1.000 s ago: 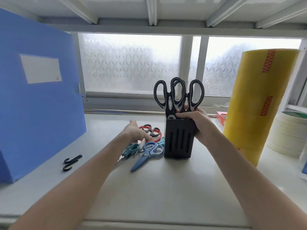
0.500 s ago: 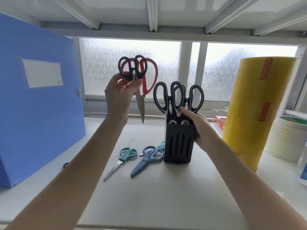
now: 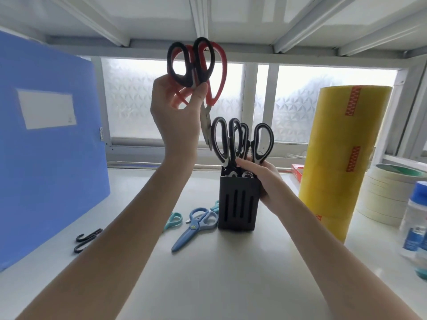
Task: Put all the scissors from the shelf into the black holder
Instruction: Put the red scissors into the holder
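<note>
My left hand (image 3: 178, 114) holds two pairs of scissors high above the shelf, a black-handled pair (image 3: 184, 63) and a red-handled pair (image 3: 217, 75), blades pointing down just left of the holder's top. The black holder (image 3: 238, 204) stands upright mid-shelf with black-and-white handled scissors (image 3: 240, 140) sticking up from it. My right hand (image 3: 265, 179) grips the holder's right side and rim. On the shelf left of the holder lie a blue pair (image 3: 196, 225), a teal pair (image 3: 173, 220) partly hidden by my left forearm, and another teal pair (image 3: 215, 205) peeking out beside the holder.
A large blue folder (image 3: 46, 146) stands at the left, with two black hooks (image 3: 86, 241) on the shelf beside it. A tall yellow film roll (image 3: 342, 158), stacked tape rolls (image 3: 390, 195) and a blue-capped bottle (image 3: 416, 218) crowd the right. A shelf frame runs close overhead.
My left hand picked the black and red scissors up off the shelf, lifted them high and shifted them right toward the holder. My right hand stayed on the holder.
</note>
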